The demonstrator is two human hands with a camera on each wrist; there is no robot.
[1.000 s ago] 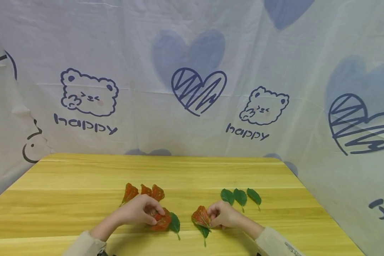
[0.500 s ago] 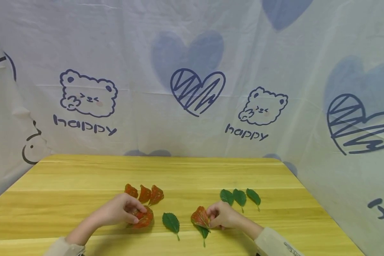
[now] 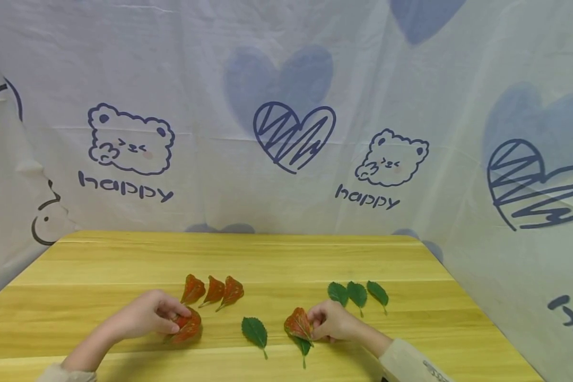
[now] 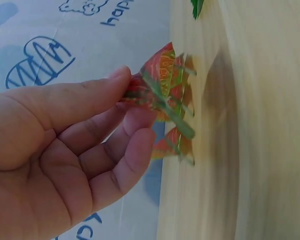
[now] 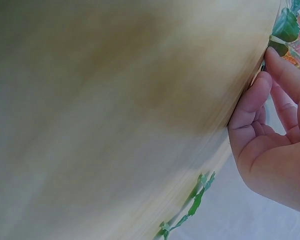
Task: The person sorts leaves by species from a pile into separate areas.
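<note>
In left fingers [image 3: 173, 304], leaf [image 3: 190, 327] seemingly aslant

Green leaf [image 3: 303, 347]: upper part hidden (a red leaf [image 3: 297, 321] covers it).
Left sleeve [image 3: 68, 375]: cropped by head view's bottom edge.

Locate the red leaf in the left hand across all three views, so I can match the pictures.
Head: the red leaf is low and left of centre, pinched by the left hand.
Left wrist: the red leaf is just above centre, at the tip of the thumb.
Right wrist: it cannot be made out.
Shared landmark: the wooden table, visible in all three.
</note>
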